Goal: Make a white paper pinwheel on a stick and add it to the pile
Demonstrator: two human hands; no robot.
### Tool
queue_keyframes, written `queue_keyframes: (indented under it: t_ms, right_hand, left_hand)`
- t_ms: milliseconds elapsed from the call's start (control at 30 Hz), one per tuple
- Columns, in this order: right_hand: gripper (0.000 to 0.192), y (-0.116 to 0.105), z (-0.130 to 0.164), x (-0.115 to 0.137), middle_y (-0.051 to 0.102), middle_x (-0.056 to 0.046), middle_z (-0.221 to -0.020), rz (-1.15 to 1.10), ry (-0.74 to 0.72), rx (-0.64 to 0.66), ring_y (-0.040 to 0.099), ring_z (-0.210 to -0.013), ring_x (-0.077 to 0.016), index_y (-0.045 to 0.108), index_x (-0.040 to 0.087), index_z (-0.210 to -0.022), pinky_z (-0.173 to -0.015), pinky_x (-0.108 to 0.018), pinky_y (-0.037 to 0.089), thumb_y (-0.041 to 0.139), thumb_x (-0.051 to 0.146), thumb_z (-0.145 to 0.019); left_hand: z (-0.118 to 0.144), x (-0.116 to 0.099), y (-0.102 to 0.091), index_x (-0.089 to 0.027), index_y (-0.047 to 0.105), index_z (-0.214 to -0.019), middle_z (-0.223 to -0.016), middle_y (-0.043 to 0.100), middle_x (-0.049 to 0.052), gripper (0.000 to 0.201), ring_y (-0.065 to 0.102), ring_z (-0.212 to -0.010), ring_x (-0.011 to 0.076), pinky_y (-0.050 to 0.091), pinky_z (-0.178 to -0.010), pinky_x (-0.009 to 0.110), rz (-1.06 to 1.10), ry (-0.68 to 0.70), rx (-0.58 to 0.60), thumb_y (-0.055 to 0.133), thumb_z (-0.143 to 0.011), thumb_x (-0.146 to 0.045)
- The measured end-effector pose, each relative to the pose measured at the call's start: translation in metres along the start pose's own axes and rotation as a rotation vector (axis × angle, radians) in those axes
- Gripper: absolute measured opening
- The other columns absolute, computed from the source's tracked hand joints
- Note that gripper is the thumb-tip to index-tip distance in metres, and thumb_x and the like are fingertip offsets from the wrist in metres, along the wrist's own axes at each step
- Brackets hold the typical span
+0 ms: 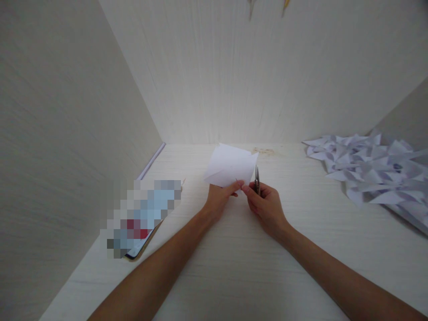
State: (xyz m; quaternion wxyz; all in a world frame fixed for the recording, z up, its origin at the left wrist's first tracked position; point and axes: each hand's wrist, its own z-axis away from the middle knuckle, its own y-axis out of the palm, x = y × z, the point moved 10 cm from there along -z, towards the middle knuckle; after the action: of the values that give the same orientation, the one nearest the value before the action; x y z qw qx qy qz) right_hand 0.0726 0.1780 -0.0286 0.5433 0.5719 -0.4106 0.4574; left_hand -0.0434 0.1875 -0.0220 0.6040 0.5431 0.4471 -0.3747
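Observation:
Near the middle of the view, my left hand (220,196) is closed on the lower edge of a white sheet of paper (230,166), thumb on top. The sheet is roughly square, with a cut or bent corner at its upper right. My right hand (265,203) is closed around a pair of scissors (257,180), whose metal blades point up and away from me, just right of the paper. Its thumb and fingertip meet the paper's lower right corner, close to my left thumb. The scissors' handles are mostly hidden in the hand.
A pile of folded white paper pinwheel shapes (368,167) lies at the right. At the left rests a phone (143,245), its screen blurred out. A rolled or folded white paper strip (152,160) lies along the left wall. A back wall (214,80) rises behind the table.

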Motion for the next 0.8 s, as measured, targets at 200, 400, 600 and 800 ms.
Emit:
queue_keyframes:
  t_ms: [200, 400, 600, 800]
  right_hand:
    - [0.03, -0.0008, 0.0008, 0.0005, 0.035, 0.01, -0.036, 0.011, 0.006, -0.014, 0.026, -0.032, -0.0027, 0.051, 0.016, -0.061, -0.031, -0.018, 0.015, 0.07, 0.039, -0.061]
    - [0.031, -0.0018, 0.0008, -0.002, 0.034, 0.01, -0.037, 0.011, 0.034, -0.023, 0.025, -0.032, -0.003, 0.05, 0.017, -0.061, -0.031, -0.018, 0.014, 0.071, 0.04, -0.059]
    - [0.029, -0.001, -0.0005, -0.0034, 0.035, 0.01, -0.036, 0.027, 0.031, -0.004, 0.025, -0.032, -0.0029, 0.051, 0.016, -0.061, -0.032, -0.019, 0.014, 0.07, 0.038, -0.061]
    - [0.026, -0.0004, -0.0004, -0.0026, 0.035, 0.011, -0.037, 0.047, 0.024, 0.001, 0.026, -0.032, -0.0035, 0.054, 0.016, -0.068, -0.032, -0.019, 0.015, 0.068, 0.037, -0.062]
  left_hand:
    - [-0.001, 0.0033, 0.0001, -0.017, 0.064, -0.079, -0.075, 0.066, 0.002, 0.029, 0.057, -0.061, 0.0116, 0.04, -0.044, 0.018, 0.028, -0.024, 0.01, 0.072, -0.053, -0.025]
    - [-0.001, 0.006, 0.0004, -0.015, 0.062, -0.068, -0.067, 0.063, 0.0, 0.019, 0.056, -0.056, 0.0103, 0.043, -0.043, 0.018, 0.055, -0.053, 0.007, 0.071, -0.053, -0.023]
    - [0.0001, 0.0025, -0.0012, -0.016, 0.062, -0.067, -0.071, 0.065, 0.001, 0.017, 0.058, -0.061, 0.0115, 0.046, -0.048, 0.02, 0.0, -0.02, -0.013, 0.071, -0.053, -0.022]
    - [-0.0005, -0.0038, -0.0047, -0.015, 0.061, -0.063, -0.063, 0.062, 0.0, 0.013, 0.056, -0.056, 0.0114, 0.044, -0.045, 0.02, -0.072, 0.046, -0.042, 0.068, -0.057, -0.025]
